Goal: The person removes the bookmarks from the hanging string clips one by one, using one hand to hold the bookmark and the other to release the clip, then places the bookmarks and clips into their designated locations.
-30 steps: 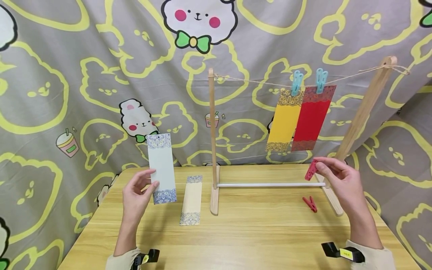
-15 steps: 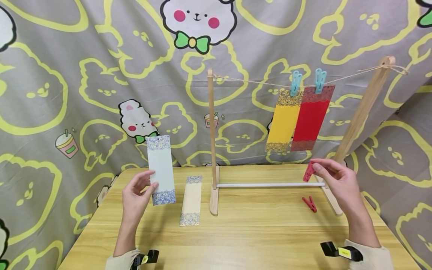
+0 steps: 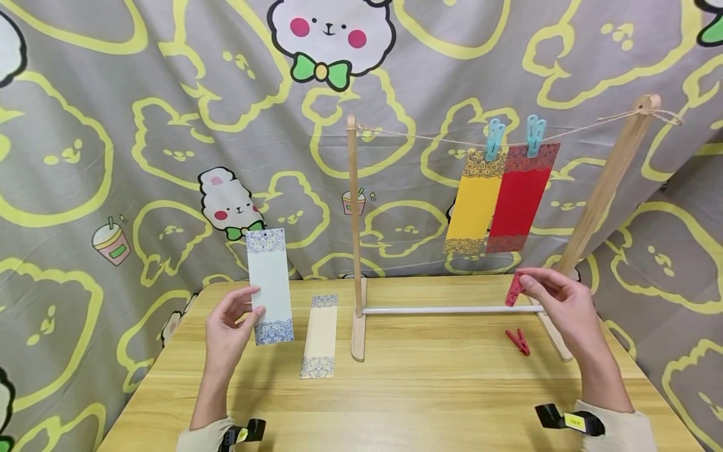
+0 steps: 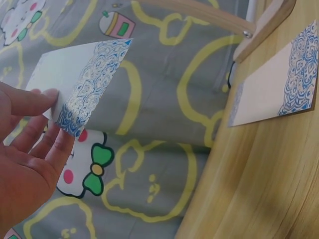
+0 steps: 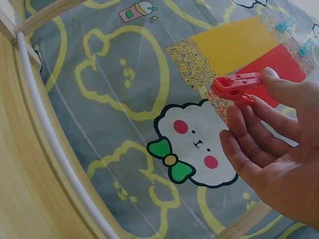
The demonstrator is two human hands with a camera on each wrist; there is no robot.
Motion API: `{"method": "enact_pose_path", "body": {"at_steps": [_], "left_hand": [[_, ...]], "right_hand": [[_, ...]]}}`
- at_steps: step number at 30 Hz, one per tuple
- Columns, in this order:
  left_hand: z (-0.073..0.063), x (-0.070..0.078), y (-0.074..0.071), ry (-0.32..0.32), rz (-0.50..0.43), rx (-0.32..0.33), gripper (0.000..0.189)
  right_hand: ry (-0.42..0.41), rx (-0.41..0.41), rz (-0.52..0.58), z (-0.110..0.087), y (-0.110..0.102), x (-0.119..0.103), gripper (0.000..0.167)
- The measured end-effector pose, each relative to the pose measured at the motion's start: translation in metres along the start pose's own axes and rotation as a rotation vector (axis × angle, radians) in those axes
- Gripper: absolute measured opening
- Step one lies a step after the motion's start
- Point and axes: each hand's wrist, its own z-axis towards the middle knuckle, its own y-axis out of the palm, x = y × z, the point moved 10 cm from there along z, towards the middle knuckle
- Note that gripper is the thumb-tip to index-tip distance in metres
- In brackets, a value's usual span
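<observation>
My left hand (image 3: 230, 323) pinches a pale blue paper card (image 3: 270, 276) with blue lace-patterned ends by its left edge, holding it upright above the table. In the left wrist view the thumb lies on the card's face, fingers behind. My right hand (image 3: 565, 307) pinches a red clothespin (image 5: 237, 85) between thumb and index finger, below the hanging cards. A second red clothespin (image 3: 518, 342) lies on the table near the rack's right foot. Flat beside the rack's left foot is a cream card (image 3: 320, 336) with blue patterned ends.
A wooden rack with a left post (image 3: 354, 213) and right post (image 3: 607, 188) carries a string (image 3: 415, 134). Blue clothespins (image 3: 494, 139) hold a yellow card (image 3: 476, 201) and a red card (image 3: 521, 201) on it. A white rod (image 3: 440, 310) joins the feet. A patterned curtain (image 3: 395, 163) hangs behind.
My right hand has drifted slightly left and down with the red clothespin. The pale blue card in my left hand has sunk a little. The rest looks the same.
</observation>
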Motion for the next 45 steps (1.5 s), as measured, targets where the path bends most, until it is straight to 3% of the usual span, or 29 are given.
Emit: {"method": "enact_pose_path", "body": {"at_steps": [15, 45], "left_hand": [[0.0, -0.009, -0.001, -0.015, 0.004, -0.006, 0.037], [0.0, -0.025, -0.002, -0.066, 0.005, -0.015, 0.038]], "right_hand": [[0.004, -0.006, -0.139, 0.001, 0.002, 0.005, 0.03], [0.021, -0.067, -0.028, 0.005, 0.01, 0.028, 0.03]]}}
